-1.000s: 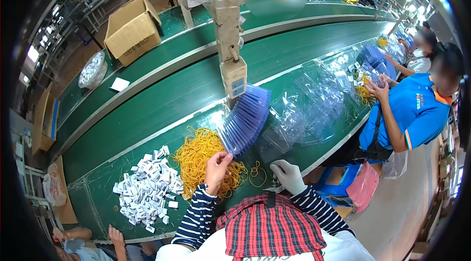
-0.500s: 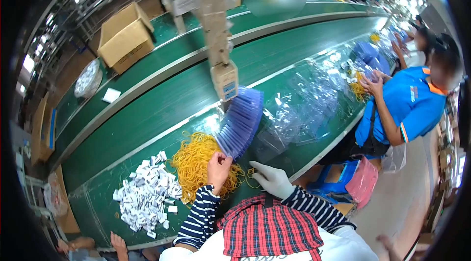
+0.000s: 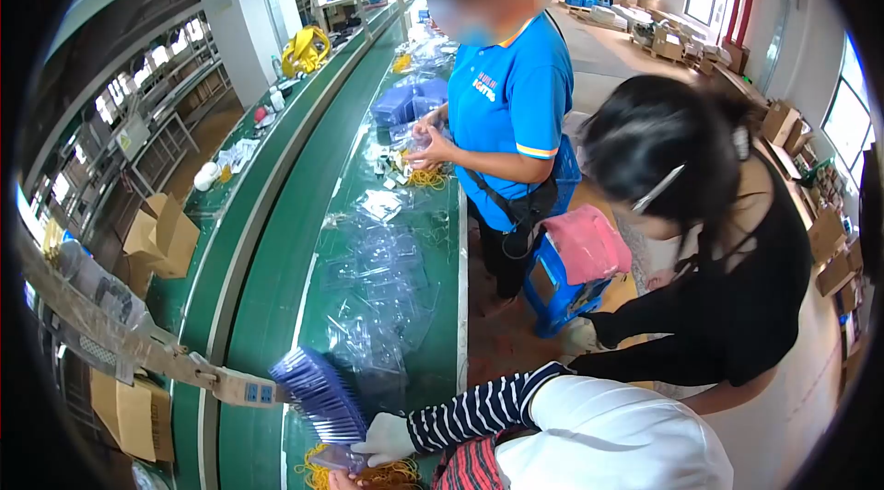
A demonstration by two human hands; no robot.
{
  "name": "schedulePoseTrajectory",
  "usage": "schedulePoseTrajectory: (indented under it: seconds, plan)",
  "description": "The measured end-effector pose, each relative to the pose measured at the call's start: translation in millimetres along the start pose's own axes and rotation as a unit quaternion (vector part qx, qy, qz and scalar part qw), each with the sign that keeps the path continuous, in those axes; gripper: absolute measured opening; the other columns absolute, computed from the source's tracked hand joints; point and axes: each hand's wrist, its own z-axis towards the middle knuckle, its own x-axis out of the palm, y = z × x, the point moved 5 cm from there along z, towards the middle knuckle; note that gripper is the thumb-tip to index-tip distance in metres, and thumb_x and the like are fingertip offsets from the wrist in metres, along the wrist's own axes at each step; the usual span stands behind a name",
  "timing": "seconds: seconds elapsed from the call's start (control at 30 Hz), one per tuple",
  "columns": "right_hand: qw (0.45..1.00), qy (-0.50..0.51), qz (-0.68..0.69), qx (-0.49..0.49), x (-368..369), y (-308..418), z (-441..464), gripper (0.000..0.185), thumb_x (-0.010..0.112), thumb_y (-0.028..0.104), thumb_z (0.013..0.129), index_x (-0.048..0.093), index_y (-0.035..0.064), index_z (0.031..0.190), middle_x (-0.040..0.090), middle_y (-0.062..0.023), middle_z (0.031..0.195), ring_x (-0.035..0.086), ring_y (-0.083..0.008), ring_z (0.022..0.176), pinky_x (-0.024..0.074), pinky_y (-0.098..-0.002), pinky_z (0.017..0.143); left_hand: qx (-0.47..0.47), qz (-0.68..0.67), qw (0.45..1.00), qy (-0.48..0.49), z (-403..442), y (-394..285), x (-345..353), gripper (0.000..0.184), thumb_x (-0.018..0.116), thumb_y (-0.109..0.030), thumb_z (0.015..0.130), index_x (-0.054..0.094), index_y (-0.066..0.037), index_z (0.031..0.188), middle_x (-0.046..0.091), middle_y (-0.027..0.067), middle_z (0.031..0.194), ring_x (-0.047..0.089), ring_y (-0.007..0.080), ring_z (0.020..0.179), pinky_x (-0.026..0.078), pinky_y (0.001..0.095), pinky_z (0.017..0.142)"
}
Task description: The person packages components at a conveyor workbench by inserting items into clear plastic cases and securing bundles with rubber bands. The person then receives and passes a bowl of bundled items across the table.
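At the bottom of the head view, my left hand (image 3: 344,482), bare and mostly cut off by the frame edge, has its fingers on a small clear plastic piece (image 3: 333,459). My right hand (image 3: 387,439) wears a white glove; its fingers close at the right edge of that same piece. Beneath both hands lies a heap of yellow rubber bands (image 3: 394,474), partly covered. Just beyond them leans a fanned stack of bluish clear plastic trays (image 3: 322,398).
Loose clear plastic packs (image 3: 368,324) spread along the green conveyor table (image 3: 442,306). A co-worker in a blue shirt (image 3: 516,103) handles items farther along. Another person in black (image 3: 746,278) bends close on my right, near a blue stool (image 3: 562,297). A post with a socket box (image 3: 244,389) stands left.
My view has swung right, so the white pieces are out of sight. A clear plastic piece is now between my hands. A person in black has come into view.
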Motion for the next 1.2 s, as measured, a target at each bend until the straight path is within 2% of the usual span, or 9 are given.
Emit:
schedulePoseTrajectory:
  seconds: [0.1,0.13,0.27,0.37,0.5,0.63,0.77,1.0,1.2]
  plan:
    - [0.999,-0.005,0.026,0.036,-3.4,2.8,-0.9,0.034,0.056,0.041,0.083,0.057,0.0112,0.099,0.057,-0.0126,0.059,0.058,-0.0340,0.056,0.0433,-0.0463,0.051,-0.124,0.085,0.982,-0.112,-1.1,8.3,-1.4,0.031,0.049,-0.027,0.091,0.064,-0.003,0.102,0.064,0.0174,0.097,0.062,0.0315,0.090,0.050,0.0395,0.079]
    - [0.998,-0.013,0.041,0.049,-3.7,4.7,-1.9,0.033,0.058,0.041,0.081,0.058,0.0113,0.094,0.058,-0.0132,0.061,0.059,-0.0352,0.058,0.0445,-0.0473,0.053,-0.056,-0.003,0.993,-0.101,-1.2,1.2,-11.0,0.030,0.053,-0.028,0.089,0.063,-0.002,0.101,0.063,0.0180,0.096,0.062,0.0310,0.090,0.050,0.0408,0.074]
    - [0.983,-0.015,0.155,0.101,-25.4,15.1,-2.8,0.041,0.054,0.041,0.086,0.060,0.0095,0.112,0.064,-0.0180,0.075,0.062,-0.0369,0.071,0.0487,-0.0450,0.062,-0.038,0.139,0.973,-0.178,-24.6,67.8,-8.3,0.030,0.054,-0.026,0.091,0.063,0.000,0.102,0.062,0.0200,0.098,0.060,0.0297,0.094,0.049,0.0396,0.077]
    - [0.963,-0.046,0.246,0.099,-31.6,17.4,-7.2,0.042,0.053,0.042,0.088,0.060,0.0092,0.114,0.065,-0.0185,0.080,0.062,-0.0373,0.074,0.0492,-0.0435,0.066,-0.071,0.101,0.983,-0.139,-18.4,8.7,-21.6,0.032,0.055,-0.027,0.091,0.061,0.001,0.104,0.061,0.0207,0.101,0.058,0.0299,0.096,0.047,0.0390,0.080]
    - [0.950,0.004,0.300,0.080,-58.5,15.5,-42.2,0.037,0.050,0.041,0.090,0.066,0.0073,0.093,0.065,-0.0181,0.081,0.062,-0.0371,0.077,0.0491,-0.0433,0.067,-0.189,-0.050,0.971,-0.139,-21.4,-59.0,-34.1,0.036,0.059,-0.027,0.091,0.059,0.004,0.109,0.061,0.0210,0.106,0.056,0.0296,0.098,0.045,0.0375,0.086]
    - [0.964,0.155,0.098,0.195,-76.5,-27.8,-127.6,0.033,0.050,0.038,0.087,0.067,0.0089,0.085,0.065,-0.0168,0.080,0.063,-0.0358,0.077,0.0505,-0.0443,0.069,-0.215,-0.158,0.962,-0.050,-33.8,-76.6,-32.6,0.042,0.063,-0.029,0.089,0.058,0.006,0.113,0.061,0.0202,0.110,0.055,0.0272,0.097,0.043,0.0362,0.088]
    - [0.900,0.320,-0.144,0.259,-94.8,-66.4,-227.6,0.022,0.059,0.026,0.075,0.068,0.0064,0.079,0.066,-0.0162,0.076,0.065,-0.0329,0.071,0.0520,-0.0443,0.061,-0.190,-0.235,0.953,0.024,-37.2,-80.0,-10.2,0.024,0.062,-0.018,0.088,0.060,0.004,0.099,0.063,0.0124,0.090,0.054,0.0220,0.081,0.045,0.0360,0.076]
    - [0.880,0.448,-0.087,0.127,-70.0,-35.1,-365.1,0.015,0.063,0.020,0.069,0.068,0.0065,0.074,0.066,-0.0139,0.071,0.065,-0.0319,0.068,0.0518,-0.0417,0.059,-0.175,-0.280,0.943,0.034,-19.4,-106.3,4.8,0.025,0.062,-0.012,0.086,0.044,0.000,0.072,0.043,0.0033,0.068,0.038,0.0139,0.068,0.037,0.0313,0.061]
    - [0.871,0.470,-0.018,0.141,-56.3,-35.3,-395.7,0.014,0.064,0.019,0.070,0.068,0.0067,0.075,0.066,-0.0140,0.072,0.065,-0.0324,0.070,0.0516,-0.0417,0.061,-0.183,-0.287,0.940,0.036,-14.8,-108.3,8.3,0.021,0.062,-0.012,0.085,0.048,0.001,0.076,0.047,0.0039,0.070,0.040,0.0152,0.068,0.039,0.0321,0.062]
